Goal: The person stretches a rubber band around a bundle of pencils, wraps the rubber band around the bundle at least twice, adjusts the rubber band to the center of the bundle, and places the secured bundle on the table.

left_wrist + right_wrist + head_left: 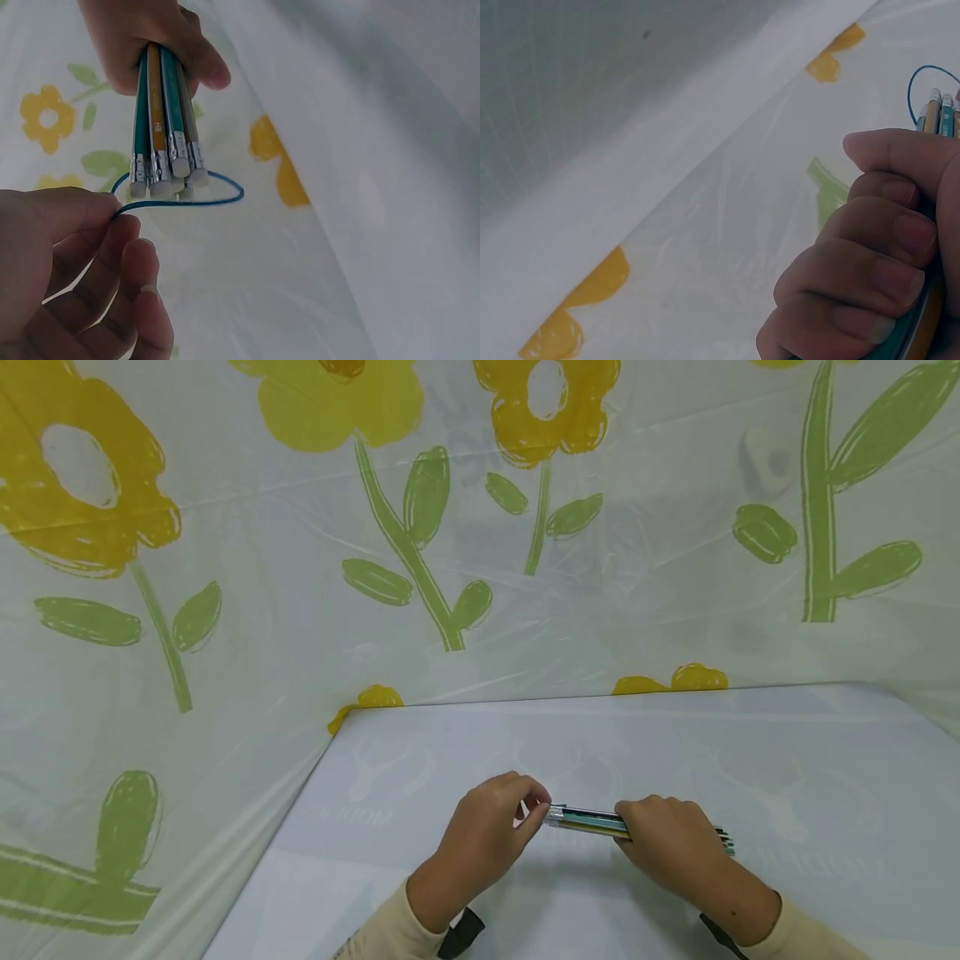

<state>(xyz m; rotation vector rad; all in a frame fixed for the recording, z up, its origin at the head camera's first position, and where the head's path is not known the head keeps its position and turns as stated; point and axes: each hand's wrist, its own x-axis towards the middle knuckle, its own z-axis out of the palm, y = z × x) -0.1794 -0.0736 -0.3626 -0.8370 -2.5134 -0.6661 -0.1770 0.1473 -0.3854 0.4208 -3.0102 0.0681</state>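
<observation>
A bundle of pencils, green and yellow with white erasers, lies sideways above the table in my right hand, whose fingers curl round it. The eraser ends point toward my left hand. Between thumb and forefinger, the left hand pinches a thin blue elastic band. In the left wrist view the loop stands open around the eraser ends of the pencils. The right wrist view shows the right hand's curled fingers and part of the band beyond them.
A white table with faint printed antlers lies under both hands. Behind it and to the left hangs a pale sheet with yellow flowers and green leaves. Dark straps sit at the wrists below the cream sleeves.
</observation>
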